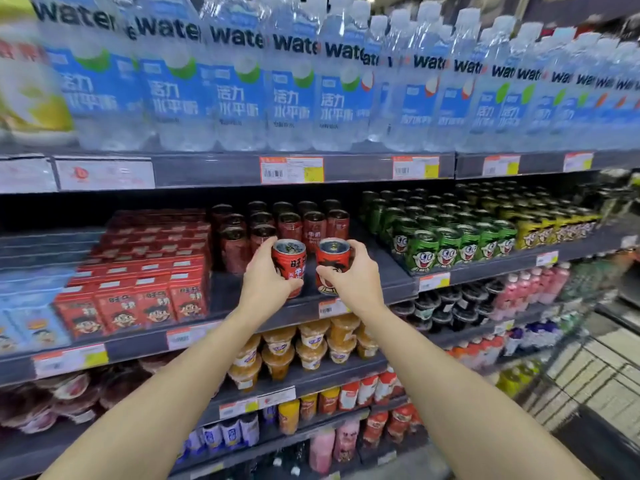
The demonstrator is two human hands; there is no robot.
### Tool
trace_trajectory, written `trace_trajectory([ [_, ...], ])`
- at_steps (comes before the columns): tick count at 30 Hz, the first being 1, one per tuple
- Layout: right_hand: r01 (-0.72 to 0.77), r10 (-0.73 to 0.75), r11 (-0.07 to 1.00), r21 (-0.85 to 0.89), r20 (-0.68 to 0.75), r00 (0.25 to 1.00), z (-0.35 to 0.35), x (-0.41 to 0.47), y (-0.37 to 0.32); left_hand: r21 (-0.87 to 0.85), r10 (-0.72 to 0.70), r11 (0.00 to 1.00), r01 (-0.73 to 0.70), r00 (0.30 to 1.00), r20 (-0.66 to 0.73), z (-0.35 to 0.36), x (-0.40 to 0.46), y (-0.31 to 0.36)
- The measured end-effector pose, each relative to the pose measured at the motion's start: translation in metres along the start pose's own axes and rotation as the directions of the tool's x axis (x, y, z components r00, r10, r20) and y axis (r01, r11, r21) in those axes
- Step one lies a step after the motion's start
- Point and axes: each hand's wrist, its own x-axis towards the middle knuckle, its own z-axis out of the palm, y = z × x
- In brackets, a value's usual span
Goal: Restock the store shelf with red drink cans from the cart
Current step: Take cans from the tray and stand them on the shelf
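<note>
At the near edge of the dark grey middle shelf point(398, 271), the left hand point(266, 275) grips one small red metal drink can point(289, 259) and the right hand point(356, 275) grips another point(332, 261), both upright, just in front of the shelved red cans point(284, 223). Best to set them down flat, slide them far enough to meet that block, with their faces turned outward.

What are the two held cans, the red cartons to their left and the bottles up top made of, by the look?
Left can and right can: likely thin metal, glossy red print; the silvery tops glint. Cartons: probably coated paperboard; flat faces, sharp folded edges, matte-to-satin print. Bottles: clear plastic, see-through bodies with blue wrap labels. Motion blur leaves the finer finish open.
</note>
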Motion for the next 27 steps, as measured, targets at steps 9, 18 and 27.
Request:
trace_trajectory([
  [9,0.04,-0.042,0.999,0.021,0.08,0.996,0.003,0.04,0.015,0.048,-0.033,0.998,0.035,0.999,-0.04,0.026,0.018,0.0],
  [18,0.041,-0.057,0.995,0.091,0.173,0.983,-0.002,0.061,0.045,0.131,-0.064,0.988,0.084,0.987,-0.15,0.062,0.013,0.001],
  [27,0.045,-0.066,0.991,0.123,0.176,0.982,0.001,0.074,0.06,0.154,-0.069,0.983,0.096,0.982,-0.176,0.08,0.017,-0.004],
])
